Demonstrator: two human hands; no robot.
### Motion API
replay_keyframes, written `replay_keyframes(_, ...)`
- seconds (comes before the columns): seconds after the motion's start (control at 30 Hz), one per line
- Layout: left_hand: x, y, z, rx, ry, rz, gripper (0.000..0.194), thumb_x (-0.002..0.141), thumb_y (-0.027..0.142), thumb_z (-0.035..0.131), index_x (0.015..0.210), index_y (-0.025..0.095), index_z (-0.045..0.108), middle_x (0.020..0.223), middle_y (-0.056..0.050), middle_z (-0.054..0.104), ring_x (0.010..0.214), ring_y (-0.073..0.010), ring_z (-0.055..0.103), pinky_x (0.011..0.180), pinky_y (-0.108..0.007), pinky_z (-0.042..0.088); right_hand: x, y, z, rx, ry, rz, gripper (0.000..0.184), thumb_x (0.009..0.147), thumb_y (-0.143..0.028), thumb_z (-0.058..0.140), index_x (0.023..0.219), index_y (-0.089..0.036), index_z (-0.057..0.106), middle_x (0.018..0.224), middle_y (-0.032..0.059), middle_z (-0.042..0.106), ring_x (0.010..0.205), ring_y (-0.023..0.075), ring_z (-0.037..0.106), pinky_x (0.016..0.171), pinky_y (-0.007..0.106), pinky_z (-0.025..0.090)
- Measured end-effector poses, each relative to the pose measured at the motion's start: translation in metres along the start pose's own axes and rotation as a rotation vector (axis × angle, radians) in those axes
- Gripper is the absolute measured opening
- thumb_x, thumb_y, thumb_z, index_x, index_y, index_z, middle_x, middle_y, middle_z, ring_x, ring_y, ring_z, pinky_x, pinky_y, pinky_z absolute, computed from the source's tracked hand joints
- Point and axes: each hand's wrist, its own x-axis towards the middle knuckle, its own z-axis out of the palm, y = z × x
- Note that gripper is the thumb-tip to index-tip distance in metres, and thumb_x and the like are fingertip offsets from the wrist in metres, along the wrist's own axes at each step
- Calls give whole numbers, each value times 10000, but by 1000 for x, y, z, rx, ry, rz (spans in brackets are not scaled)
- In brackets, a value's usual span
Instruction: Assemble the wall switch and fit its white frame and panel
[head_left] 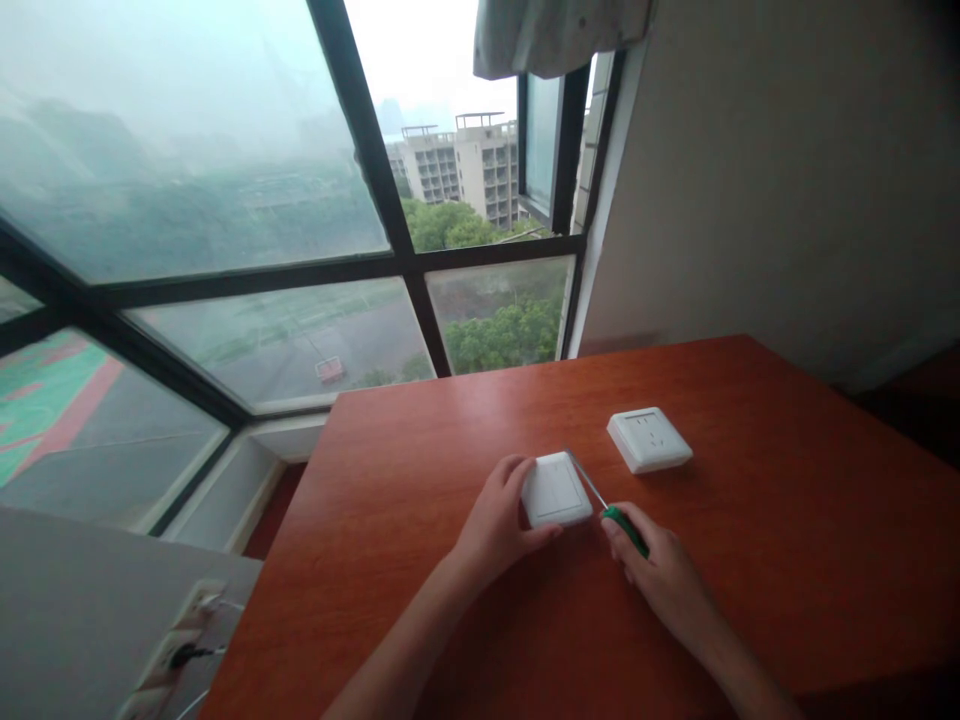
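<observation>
A white square wall switch (556,488) rests on the reddish-brown table. My left hand (496,515) grips it from the left, fingers at its far-left corner and thumb along its near edge. In my right hand (654,560) is a screwdriver (626,530) with a green handle and a thin metal shaft. The shaft points away to the upper left, its tip by the far-right corner of the switch. Whether the tip touches the switch I cannot tell. Beyond my right hand, a white wall socket (649,440) lies face up on the table.
The wooden table (787,520) spreads under both hands, its far edge close to a large window with dark frames (409,262). A pale wall (735,180) stands at the right. At the lower left, wall outlets (174,655) hold plugs with cables.
</observation>
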Motion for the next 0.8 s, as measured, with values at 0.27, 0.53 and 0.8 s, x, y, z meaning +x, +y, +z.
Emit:
replay_keyframes(0.27,76,8,51,-34,32,102,803,621,306,843,1312,200,447,1303,-119,470,1185,-301,493,1035,-447,425,-1,33,-37,-172,176,-7,359,900,-546,429,910,-227,593,708,33,682,660,213,651,607,289,472)
replay_keyframes(0.53,93,9,62,-38,43,114,793,632,297,837,1311,186,443,1311,-136,446,1198,-311,479,1043,-463,412,-5,54,-62,-268,226,-67,315,873,-501,495,984,-243,638,912,71,740,834,259,694,722,332,532)
replay_keyframes(0.8,94,11,63,-36,38,108,800,640,299,833,1323,169,438,1322,-145,444,1210,-319,472,1046,-465,413,26,71,-91,-423,191,-244,208,809,-278,512,979,-214,615,1003,80,701,917,247,669,815,356,521)
